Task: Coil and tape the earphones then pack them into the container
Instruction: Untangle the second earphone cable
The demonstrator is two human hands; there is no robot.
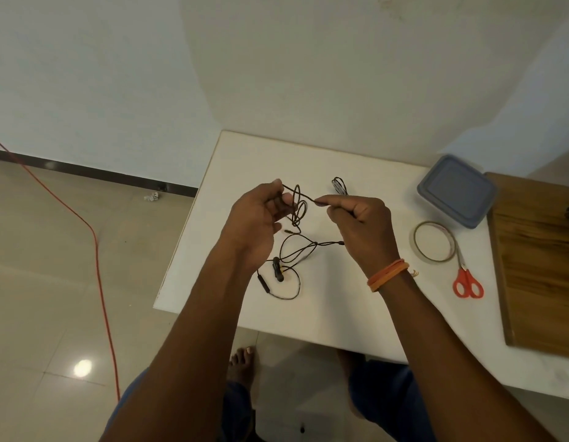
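A white table (308,317) held everything. The left hand (257,218) curled its fingers round loops of the black earphones (297,205). The right hand (361,231) pinched the cord. The closed grey container (456,191), tape roll (434,241) and red scissors (468,283) lay beyond the right fingers.

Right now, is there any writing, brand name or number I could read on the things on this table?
None can be read.
Clear tape roll: faint reddish marks on its inner ring, too blurred to read.
Grey-lidded plastic container: no label shows.
Red-handled scissors: no print shows.
Black earphones: too small to tell.
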